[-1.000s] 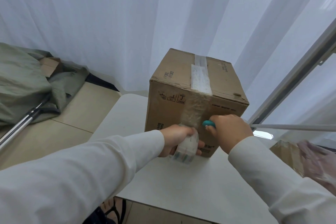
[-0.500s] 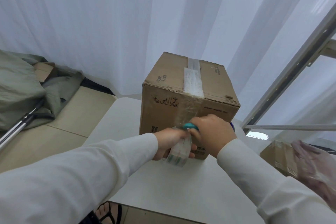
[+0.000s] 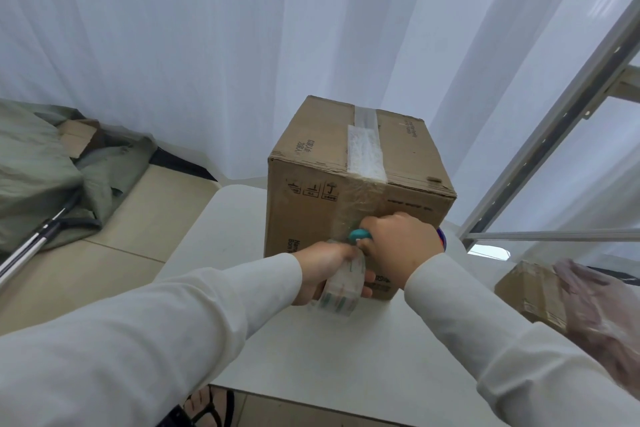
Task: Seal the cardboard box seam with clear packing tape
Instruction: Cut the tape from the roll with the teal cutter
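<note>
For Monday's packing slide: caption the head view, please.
Left hand holds clear tape roll; right hand cuts tape on brown cardboard box.

white curtains (image 3: 207, 45), beige tiled floor (image 3: 114, 253), pale table (image 3: 311, 357), metal frame (image 3: 554, 135)

A brown box (image 3: 332, 163) with black print, clear tape (image 3: 365, 156), white table (image 3: 311, 350), white curtains (image 3: 207, 45), white sleeves (image 3: 173, 322).

Right hand (image 3: 398, 246) covers most of teal-handled tool (image 3: 358, 235); can't see blade or what tool is. Left hand (image 3: 323, 270) wraps tape roll (image 3: 341, 288), roll's far side hidden. Lower front of cardboard box (image 3: 311, 211) blocked by both hands; print there unreadable. Second box (image 3: 530, 288) at right partly under blurred plastic film (image 3: 595, 308). My sleeves run off bottom edge.
</note>
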Motion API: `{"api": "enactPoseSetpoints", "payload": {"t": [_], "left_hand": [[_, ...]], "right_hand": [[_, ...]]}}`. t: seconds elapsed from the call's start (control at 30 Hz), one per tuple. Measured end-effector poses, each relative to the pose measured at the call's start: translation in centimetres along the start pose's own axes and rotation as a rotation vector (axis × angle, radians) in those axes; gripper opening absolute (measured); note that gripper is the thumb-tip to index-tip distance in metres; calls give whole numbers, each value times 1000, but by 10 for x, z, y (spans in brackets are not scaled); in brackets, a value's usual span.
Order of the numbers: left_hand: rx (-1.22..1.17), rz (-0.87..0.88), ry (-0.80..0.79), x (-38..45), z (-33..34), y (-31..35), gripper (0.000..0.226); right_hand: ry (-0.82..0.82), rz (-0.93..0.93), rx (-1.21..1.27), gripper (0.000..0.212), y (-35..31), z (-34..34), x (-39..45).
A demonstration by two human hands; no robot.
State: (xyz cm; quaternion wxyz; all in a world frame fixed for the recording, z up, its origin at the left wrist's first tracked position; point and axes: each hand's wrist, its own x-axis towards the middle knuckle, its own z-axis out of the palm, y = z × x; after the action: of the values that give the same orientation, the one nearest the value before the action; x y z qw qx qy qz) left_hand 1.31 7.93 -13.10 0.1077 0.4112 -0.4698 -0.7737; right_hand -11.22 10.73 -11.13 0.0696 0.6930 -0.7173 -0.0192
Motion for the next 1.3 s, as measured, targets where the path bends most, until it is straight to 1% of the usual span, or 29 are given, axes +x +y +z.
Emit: {"api": "enactPoseSetpoints", "payload": {"t": [0.07, 0.13, 0.23, 0.33, 0.47, 0.6, 0.63, 0.77, 0.83, 0.9, 0.97, 1.03, 1.07, 1.13, 1.17, 1.2, 1.27, 1.3], "left_hand": [[3, -1, -14, -2, 0, 0, 23], [3, 3, -22, -1, -2, -1, 26], [-26, 15, -32, 0, -2, 1, 17], [-47, 40, -23, 0, 2, 0, 14], [-47, 59, -5, 3, 0, -2, 15], [-50, 43, -13, 4, 0, -2, 15], [-43, 46, -13, 5, 0, -3, 16], [2, 27, 25, 8, -1, -5, 24], [23, 8, 33, 13, -2, -10, 22], [29, -17, 27, 15, -7, -14, 27], [52, -21, 25, 18, -13, -15, 27], [170, -52, -8, 20, -17, -14, 21], [269, -86, -28, 19, -17, -13, 22], [525, -163, -62, 17, -16, -14, 28], [702, -172, -59, 17, -15, -16, 30], [934, -147, -31, 18, -16, -19, 32], [1443, -47, 55, 21, -21, -27, 35], [1624, -9, 69, 22, -24, -31, 37]], "right_hand": [[-12, 24, 18, 24, 5, -3, -1], [23, 12, 33, 23, 6, -7, -2], [81, -64, 32, 23, -7, -9, -2], [35, -88, 21, 25, -16, -6, 3], [19, -95, -6, 24, -19, -5, 9], [-46, -20, -32, 23, -11, -11, 7], [-51, -8, -28, 23, -12, -12, 6], [-9, -58, -56, 24, -29, -5, 8], [-76, -19, -69, 23, -24, -4, 7], [-150, 59, -82, 22, -11, -8, 5], [-159, 126, -86, 21, 3, -12, 1], [-172, 158, -94, 22, 10, -12, -2], [-217, 157, -86, 23, 13, -10, -3], [-360, 147, -37, 26, 15, 1, -6], [-424, 143, -7, 28, 17, 9, -9], [-465, 140, 19, 31, 20, 21, -12], [-467, 132, 47, 35, 27, 45, -18], [-456, 130, 61, 38, 29, 56, -23]]}}
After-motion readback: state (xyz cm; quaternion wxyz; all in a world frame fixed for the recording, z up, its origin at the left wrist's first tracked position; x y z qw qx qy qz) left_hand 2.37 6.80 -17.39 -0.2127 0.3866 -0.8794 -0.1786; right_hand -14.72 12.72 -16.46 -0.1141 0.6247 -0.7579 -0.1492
